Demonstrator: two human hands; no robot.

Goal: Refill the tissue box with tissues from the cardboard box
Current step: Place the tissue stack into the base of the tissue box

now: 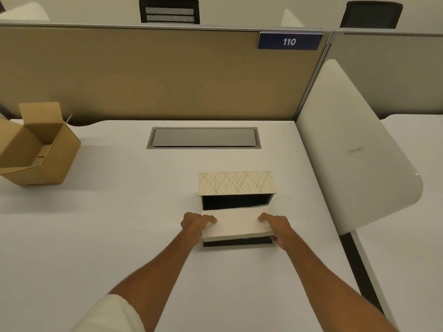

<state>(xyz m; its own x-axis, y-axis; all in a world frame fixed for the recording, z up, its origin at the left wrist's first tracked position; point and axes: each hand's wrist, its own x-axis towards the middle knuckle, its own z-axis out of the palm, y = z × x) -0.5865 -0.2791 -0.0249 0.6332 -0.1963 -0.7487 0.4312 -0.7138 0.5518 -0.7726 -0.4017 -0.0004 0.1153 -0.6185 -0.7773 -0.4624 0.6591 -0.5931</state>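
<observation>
The tissue box (pixel 236 182) with a cream leaf pattern lies on the white desk, its dark inside open toward me. A cream pack of tissues (pixel 236 225) is partly over the box's opening, tilted a little. My left hand (pixel 195 222) grips the pack's left end and my right hand (pixel 278 225) grips its right end. A flat cream flap with a dark strip (pixel 237 243) shows just under the pack's near edge. The brown cardboard box (pixel 36 144) stands open at the far left of the desk, and what I can see of its inside looks empty.
A grey cable hatch (pixel 203 137) is set into the desk (pixel 119 224) behind the tissue box. A tan partition (pixel 155 73) with a blue "110" sign (pixel 289 41) closes the back. A white curved side panel (pixel 354 149) rises on the right.
</observation>
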